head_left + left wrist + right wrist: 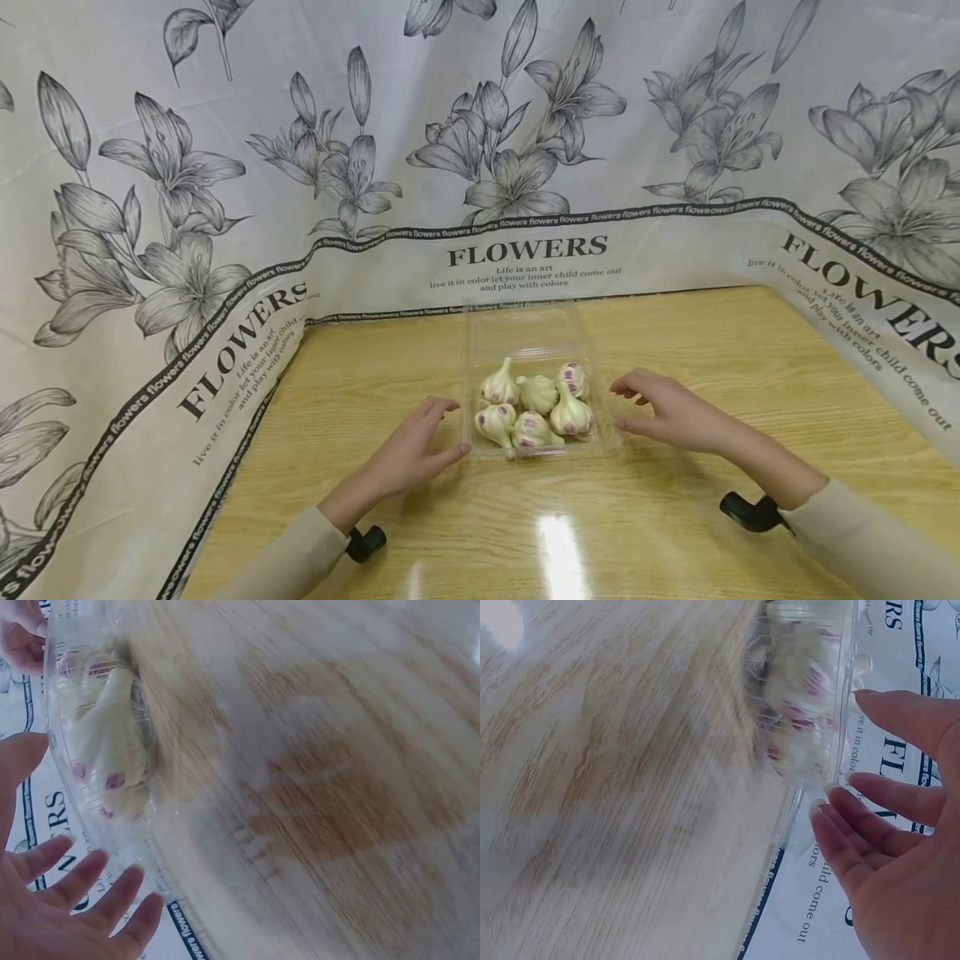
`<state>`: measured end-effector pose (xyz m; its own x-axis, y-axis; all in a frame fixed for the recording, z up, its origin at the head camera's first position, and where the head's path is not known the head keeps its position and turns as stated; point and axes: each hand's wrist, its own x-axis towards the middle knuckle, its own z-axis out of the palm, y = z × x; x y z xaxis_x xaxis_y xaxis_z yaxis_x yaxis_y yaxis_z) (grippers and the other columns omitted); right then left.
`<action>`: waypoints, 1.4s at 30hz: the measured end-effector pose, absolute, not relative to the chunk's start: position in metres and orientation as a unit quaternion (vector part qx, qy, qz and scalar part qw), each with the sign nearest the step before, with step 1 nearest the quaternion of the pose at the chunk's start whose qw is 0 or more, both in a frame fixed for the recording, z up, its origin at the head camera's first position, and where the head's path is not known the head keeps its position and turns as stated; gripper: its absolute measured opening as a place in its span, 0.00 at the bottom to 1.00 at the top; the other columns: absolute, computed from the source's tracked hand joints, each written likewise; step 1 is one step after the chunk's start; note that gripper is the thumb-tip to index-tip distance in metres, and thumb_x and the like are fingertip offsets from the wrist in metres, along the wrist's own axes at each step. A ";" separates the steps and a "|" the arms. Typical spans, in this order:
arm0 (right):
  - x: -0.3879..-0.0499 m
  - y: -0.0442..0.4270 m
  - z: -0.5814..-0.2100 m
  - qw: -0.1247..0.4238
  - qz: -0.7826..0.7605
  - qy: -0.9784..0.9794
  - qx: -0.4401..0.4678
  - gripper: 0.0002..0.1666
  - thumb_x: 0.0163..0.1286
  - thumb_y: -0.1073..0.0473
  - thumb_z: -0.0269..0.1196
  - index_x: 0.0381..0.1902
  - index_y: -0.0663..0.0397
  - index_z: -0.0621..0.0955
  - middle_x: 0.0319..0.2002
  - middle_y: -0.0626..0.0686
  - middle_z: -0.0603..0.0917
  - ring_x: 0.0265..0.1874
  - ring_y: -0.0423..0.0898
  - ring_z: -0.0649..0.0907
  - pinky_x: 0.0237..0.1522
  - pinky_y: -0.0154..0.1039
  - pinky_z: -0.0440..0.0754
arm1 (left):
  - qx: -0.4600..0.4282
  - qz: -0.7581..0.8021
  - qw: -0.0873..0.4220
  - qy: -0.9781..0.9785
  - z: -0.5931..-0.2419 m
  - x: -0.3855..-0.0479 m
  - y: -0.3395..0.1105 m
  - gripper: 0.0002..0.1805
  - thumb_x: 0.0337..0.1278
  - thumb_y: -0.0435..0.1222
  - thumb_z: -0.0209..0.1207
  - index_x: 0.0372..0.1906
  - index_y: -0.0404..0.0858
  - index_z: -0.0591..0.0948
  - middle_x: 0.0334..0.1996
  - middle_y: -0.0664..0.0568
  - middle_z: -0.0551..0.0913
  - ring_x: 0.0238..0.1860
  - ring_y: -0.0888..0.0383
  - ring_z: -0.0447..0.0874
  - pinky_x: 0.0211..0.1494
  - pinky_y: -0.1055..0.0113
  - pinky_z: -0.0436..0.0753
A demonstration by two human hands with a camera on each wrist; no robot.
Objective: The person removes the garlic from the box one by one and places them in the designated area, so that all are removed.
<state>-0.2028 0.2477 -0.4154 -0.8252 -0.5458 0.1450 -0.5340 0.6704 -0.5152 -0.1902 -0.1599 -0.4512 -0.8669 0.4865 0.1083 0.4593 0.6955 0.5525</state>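
a white cloth [180,192] with gray flowers goes up at the left and round the back to the right; next is the left hand [408,450], just beside the clear box [604,427], its fingers [82,874] spread apart; the box sits on the wooden counter [465,533] in the middle, lid [521,329] open toward the back; six garlic bulbs [537,396], most with purple spots, lie inside; then the right hand [678,412] is just beside the box's right side, fingers [896,799] loosely bent, thumb apart
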 end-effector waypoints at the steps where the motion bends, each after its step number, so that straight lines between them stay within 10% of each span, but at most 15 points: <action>1: -0.202 0.246 -0.416 0.006 -0.275 0.915 -0.295 0.27 0.69 0.56 0.71 0.58 0.68 0.79 0.53 0.64 0.82 0.50 0.61 0.83 0.50 0.57 0.85 | 0.257 0.292 0.021 0.921 -0.452 -0.191 -0.160 0.39 0.69 0.54 0.62 0.74 0.37 0.67 0.70 0.43 0.71 0.68 0.44 0.73 0.69 0.47 0.77; 24: -0.208 0.212 -0.422 -0.028 -0.208 0.921 -0.329 0.27 0.65 0.56 0.74 0.55 0.70 0.82 0.53 0.62 0.82 0.53 0.58 0.82 0.57 0.55 0.84 | 0.286 0.210 0.023 0.935 -0.461 -0.209 -0.147 0.58 0.66 0.68 0.53 0.82 0.32 0.46 0.83 0.45 0.41 0.82 0.48 0.43 0.82 0.54 0.50; 42: -0.215 0.195 -0.432 -0.028 -0.170 0.925 -0.337 0.35 0.66 0.49 0.73 0.61 0.68 0.80 0.54 0.61 0.83 0.52 0.57 0.83 0.57 0.54 0.84 | 0.271 0.118 0.010 0.955 -0.470 -0.214 -0.133 0.62 0.64 0.76 0.34 0.82 0.31 0.40 0.83 0.39 0.36 0.83 0.45 0.35 0.83 0.55 0.44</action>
